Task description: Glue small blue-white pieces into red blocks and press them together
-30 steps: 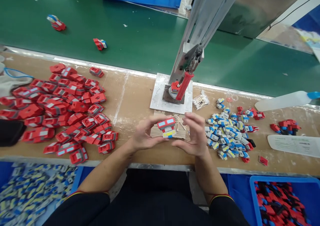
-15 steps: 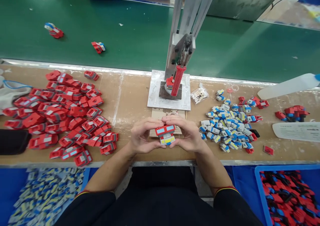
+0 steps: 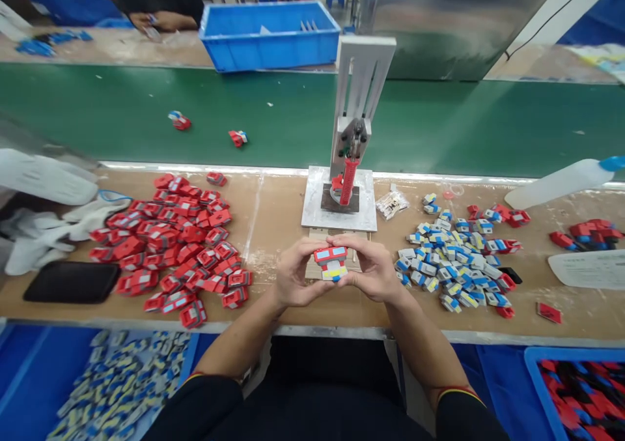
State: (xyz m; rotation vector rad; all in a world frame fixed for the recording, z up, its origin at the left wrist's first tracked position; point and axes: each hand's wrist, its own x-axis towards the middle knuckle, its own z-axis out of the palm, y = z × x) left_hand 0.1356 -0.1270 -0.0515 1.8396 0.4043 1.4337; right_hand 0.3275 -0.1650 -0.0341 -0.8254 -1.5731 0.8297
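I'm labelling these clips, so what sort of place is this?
Probably a toy assembly line: a green conveyor belt, a metal press with a red handle, and piled red plastic parts.

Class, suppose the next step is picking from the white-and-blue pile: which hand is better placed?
Probably the right hand: the white-and-blue pile lies just beyond it, while the left hand would have to reach across. Both hold the red-and-white piece, so the left would need to support it alone.
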